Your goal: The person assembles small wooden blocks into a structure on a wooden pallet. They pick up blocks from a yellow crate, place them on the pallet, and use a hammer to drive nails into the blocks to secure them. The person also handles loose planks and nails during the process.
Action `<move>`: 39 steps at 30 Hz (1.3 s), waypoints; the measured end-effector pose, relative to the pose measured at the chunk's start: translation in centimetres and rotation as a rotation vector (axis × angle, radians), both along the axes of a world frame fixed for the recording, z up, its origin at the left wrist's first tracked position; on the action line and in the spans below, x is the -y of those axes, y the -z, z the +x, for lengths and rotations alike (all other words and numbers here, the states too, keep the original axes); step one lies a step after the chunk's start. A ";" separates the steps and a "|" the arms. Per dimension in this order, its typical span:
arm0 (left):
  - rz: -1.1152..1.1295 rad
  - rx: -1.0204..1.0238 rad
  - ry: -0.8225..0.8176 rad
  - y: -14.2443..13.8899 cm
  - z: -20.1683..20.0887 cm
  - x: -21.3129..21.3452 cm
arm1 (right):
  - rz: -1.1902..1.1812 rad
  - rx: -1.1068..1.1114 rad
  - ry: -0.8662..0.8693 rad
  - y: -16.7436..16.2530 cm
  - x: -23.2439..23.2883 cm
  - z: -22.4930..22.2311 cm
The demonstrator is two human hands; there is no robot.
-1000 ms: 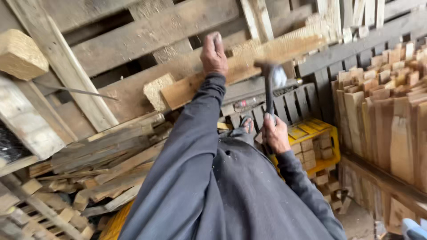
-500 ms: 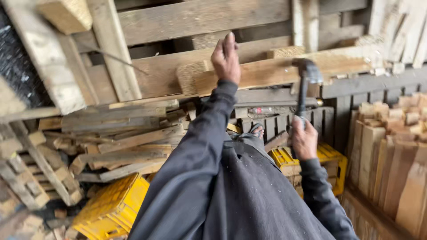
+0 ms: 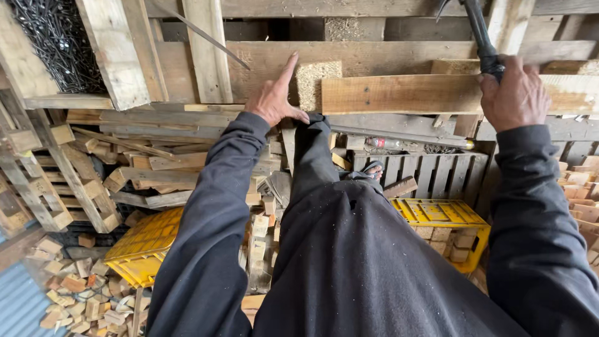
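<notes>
Hammer (image 3: 477, 31) raised at top right, handle gripped in closed right hand (image 3: 515, 93), above the loose plank (image 3: 437, 93) lying across the pallet (image 3: 374, 56). Left hand (image 3: 273, 97) flat, fingers together, pressed on pallet board beside wood block (image 3: 309, 84). Nail pile (image 3: 56, 43) top left; yellow crate (image 3: 446, 215) below.

Hammer (image 3: 477, 31): head cut off by the top edge; lower handle hidden inside the right hand (image 3: 515, 93).
Right hand: palm and fingertips hidden, only the back shows.
Left hand (image 3: 272, 97): palm hidden against the pallet board (image 3: 399, 93); whether it holds anything small cannot be told.
Pallet board: right end covered by the right hand.
Pile of nails (image 3: 56, 43): cut off by the top and left edges.
Yellow crate (image 3: 146, 246): right part hidden behind the left sleeve.
Sandalled foot (image 3: 372, 170): mostly hidden by the trouser leg.
</notes>
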State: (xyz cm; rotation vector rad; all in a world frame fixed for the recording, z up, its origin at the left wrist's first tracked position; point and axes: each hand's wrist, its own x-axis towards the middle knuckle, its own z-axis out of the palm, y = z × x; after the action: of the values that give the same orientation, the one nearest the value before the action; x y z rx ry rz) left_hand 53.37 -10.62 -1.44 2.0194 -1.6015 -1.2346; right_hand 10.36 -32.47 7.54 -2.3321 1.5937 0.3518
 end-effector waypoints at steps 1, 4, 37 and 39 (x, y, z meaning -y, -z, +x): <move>-0.306 -0.112 0.039 0.6 0.2 0.5 | -0.113 0.045 -0.106 -0.4 -0.7 1.3; -0.067 -0.123 0.039 2.1 0.2 1.4 | -0.248 0.228 -0.414 -0.7 -5.2 6.5; -0.192 -0.088 -0.049 3.8 -4.9 1.9 | 0.015 0.098 -0.731 2.2 -6.7 18.5; -0.232 -0.082 -0.061 3.9 -5.0 1.8 | 0.033 0.096 -0.725 2.3 -6.7 18.4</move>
State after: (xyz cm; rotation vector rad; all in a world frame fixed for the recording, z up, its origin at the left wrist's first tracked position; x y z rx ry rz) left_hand 48.39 -12.43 -5.35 1.8365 -1.5541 -1.0426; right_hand 28.80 -25.81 5.23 -2.7740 0.6409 0.3982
